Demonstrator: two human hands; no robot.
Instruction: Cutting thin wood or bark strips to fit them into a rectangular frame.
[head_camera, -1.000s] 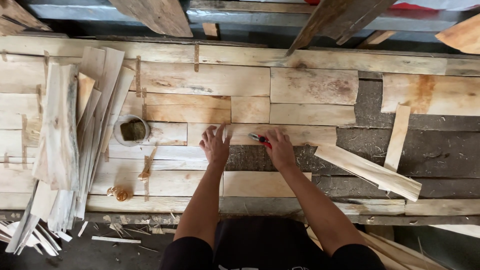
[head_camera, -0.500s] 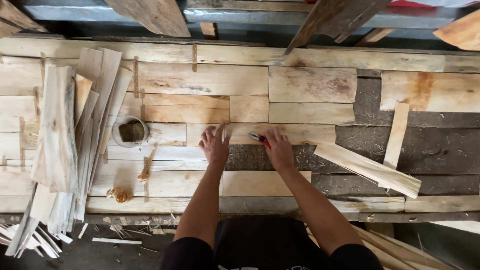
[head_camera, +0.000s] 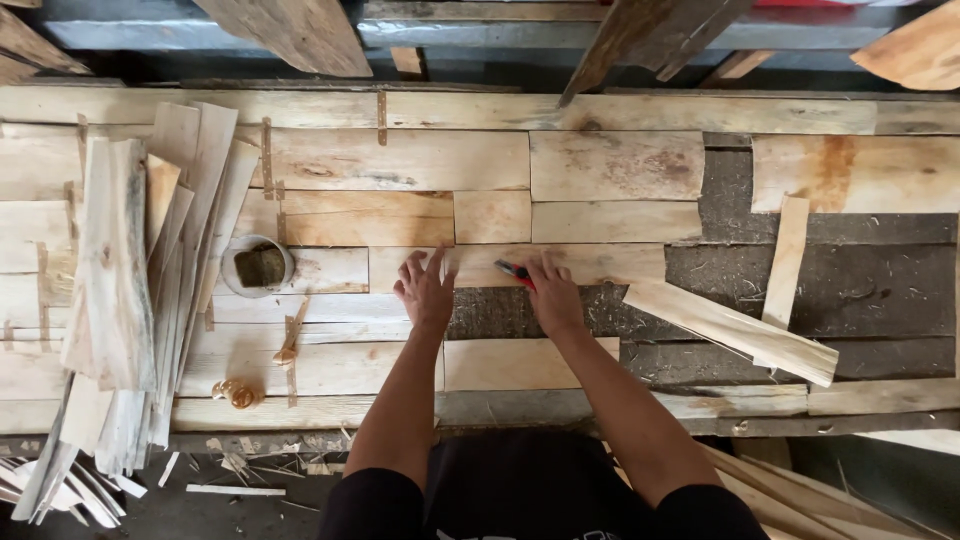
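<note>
My left hand (head_camera: 425, 290) lies flat with spread fingers on a pale wood slat (head_camera: 600, 262) laid across the middle of the bench. My right hand (head_camera: 553, 295) grips a small red-handled tool (head_camera: 514, 272), its tip against the same slat's lower edge. Below the slat is a dark bare strip of the board (head_camera: 520, 315). Pale wood pieces (head_camera: 400, 160) are fitted side by side over the board around both hands.
A stack of thin wood strips (head_camera: 130, 270) lies at the left. A small round tin (head_camera: 258, 265) stands beside it. Two loose slats (head_camera: 730, 330) (head_camera: 785, 260) lie on the dark area at right. Offcuts litter the floor at bottom left (head_camera: 60, 490).
</note>
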